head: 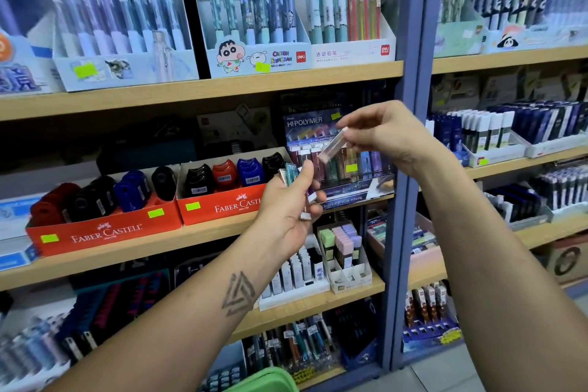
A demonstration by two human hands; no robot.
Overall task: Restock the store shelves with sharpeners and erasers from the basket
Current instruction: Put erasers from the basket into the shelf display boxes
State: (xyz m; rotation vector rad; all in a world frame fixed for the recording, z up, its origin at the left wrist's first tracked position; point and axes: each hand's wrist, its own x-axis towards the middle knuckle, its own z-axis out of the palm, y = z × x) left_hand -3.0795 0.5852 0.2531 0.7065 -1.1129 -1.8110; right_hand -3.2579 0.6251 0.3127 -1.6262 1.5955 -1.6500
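Bright, even overhead store light fills the frame, with the shelf recesses at centre left falling into deep shadow. The upper left and far right edges smear with motion blur and wide-angle bending, while the centre stays fairly sharp.

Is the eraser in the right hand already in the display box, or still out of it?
Out. The right hand pinches the eraser in the air, tilted, in front of the display box.

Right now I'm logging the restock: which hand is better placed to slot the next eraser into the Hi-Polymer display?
The right hand. It pinches a single eraser stick directly in front of the Hi-Polymer display, while the left hand sits lower, gripping several spare sticks.
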